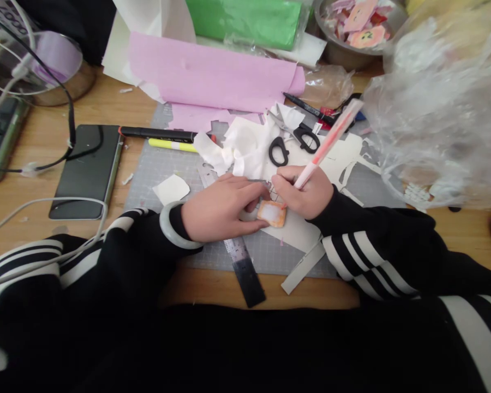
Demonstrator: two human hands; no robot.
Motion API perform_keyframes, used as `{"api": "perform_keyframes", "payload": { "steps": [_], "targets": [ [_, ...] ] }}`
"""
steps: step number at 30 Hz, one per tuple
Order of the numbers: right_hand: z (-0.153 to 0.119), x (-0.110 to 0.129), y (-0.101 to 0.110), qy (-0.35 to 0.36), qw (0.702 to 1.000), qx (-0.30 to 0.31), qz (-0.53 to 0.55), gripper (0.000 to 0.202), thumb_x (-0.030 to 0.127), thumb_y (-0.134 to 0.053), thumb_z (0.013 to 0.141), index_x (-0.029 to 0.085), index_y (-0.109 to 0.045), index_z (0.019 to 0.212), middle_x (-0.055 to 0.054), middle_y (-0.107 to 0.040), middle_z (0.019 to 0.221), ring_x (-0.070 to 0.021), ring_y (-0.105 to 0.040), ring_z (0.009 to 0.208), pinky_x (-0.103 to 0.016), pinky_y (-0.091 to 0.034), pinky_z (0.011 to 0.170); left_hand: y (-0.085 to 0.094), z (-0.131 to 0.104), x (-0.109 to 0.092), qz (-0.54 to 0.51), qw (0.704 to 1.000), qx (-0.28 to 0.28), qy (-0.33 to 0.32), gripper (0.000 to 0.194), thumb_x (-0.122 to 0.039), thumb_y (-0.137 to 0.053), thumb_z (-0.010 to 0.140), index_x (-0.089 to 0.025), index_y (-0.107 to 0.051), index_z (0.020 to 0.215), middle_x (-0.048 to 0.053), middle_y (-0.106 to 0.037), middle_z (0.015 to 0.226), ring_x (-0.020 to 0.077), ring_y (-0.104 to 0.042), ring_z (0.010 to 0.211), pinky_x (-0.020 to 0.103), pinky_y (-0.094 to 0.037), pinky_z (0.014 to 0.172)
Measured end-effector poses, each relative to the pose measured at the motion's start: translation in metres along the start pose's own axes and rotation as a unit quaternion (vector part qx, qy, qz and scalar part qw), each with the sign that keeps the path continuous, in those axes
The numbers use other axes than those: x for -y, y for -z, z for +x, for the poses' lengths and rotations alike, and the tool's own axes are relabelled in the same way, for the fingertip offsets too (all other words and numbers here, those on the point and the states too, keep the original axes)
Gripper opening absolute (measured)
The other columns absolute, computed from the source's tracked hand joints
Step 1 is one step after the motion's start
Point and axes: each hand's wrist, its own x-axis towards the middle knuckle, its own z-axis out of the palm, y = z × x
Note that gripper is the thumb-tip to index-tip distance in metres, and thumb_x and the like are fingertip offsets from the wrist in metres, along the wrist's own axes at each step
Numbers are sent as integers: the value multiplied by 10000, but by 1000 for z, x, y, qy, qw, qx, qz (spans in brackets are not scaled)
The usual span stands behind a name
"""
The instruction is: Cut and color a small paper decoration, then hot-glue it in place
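Note:
My right hand [305, 191] is closed round a marker pen [329, 143] with a pale barrel and a reddish stripe. The pen's tip meets the right edge of a small piece [271, 213] with an orange border and a white middle. My left hand [225, 208] pinches that piece at its left edge between thumb and fingers. Beneath lie white paper sheets [300, 232] on a grey cutting mat [141, 180]. A metal ruler [239, 252] passes under my left hand. Black-handled scissors [288, 143] rest just beyond my hands.
A phone [88, 172] and cables lie at left, near a metal bowl [79, 82]. Black [159, 134] and yellow [169, 144] pens lie ahead. Pink sheet [213, 76] and a green block [245, 22] stand behind. Clear plastic bags [442, 114] fill the right; a bowl [335, 49] holds cut pieces.

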Motion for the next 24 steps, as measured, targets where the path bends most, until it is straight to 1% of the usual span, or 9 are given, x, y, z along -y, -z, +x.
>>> {"api": "perform_keyframes", "payload": {
  "steps": [3,6,10,14,18,22,24],
  "targets": [
    [0,0,0,-6,1000,18,-5,377,200,-468,809,189,-264,493,65,-261,447,-61,-256,446,-246,-211,451,0,0,0,1,1000,0,0,220,-379,-569,794,-182,-470,795,-23,-516,691,139,-493,651,282,-338,694],
    [0,0,0,-8,1000,-2,5,374,207,-462,813,192,-255,501,66,-253,444,-62,-261,446,-241,-215,448,0,0,0,-1,1000,-3,-4,219,-379,-566,801,-180,-473,798,-24,-522,699,137,-497,655,280,-338,693],
    [0,0,0,-11,1000,20,-4,374,210,-464,809,188,-270,490,65,-258,445,-61,-262,444,-246,-214,450,0,0,0,3,1000,-5,-6,220,-375,-571,799,-178,-475,799,-24,-522,702,137,-501,663,278,-337,691],
    [0,0,0,-7,1000,-6,3,374,219,-455,815,191,-258,499,68,-250,443,-60,-260,445,-237,-218,450,0,0,0,2,1000,-4,-6,214,-373,-569,802,-179,-479,809,-27,-523,701,133,-498,658,276,-337,693],
    [0,-1,0,-13,1000,18,1,365,210,-459,801,187,-277,486,66,-271,439,-58,-270,441,-237,-218,449,0,0,0,7,1000,-2,-7,223,-380,-568,804,-180,-471,796,-27,-510,689,137,-491,660,278,-331,691],
    [1,0,0,-7,1000,5,3,367,211,-458,808,189,-278,489,65,-266,441,-62,-274,444,-237,-224,447,1,0,0,2,1000,3,-5,227,-386,-561,807,-180,-467,793,-25,-515,693,137,-491,657,280,-331,693],
    [1,0,1,-9,1000,11,1,370,206,-459,802,190,-268,486,64,-260,439,-63,-266,439,-244,-222,447,1,0,0,3,1000,5,-4,226,-387,-559,807,-181,-469,794,-23,-518,693,139,-495,661,281,-333,692]
  ]
}}
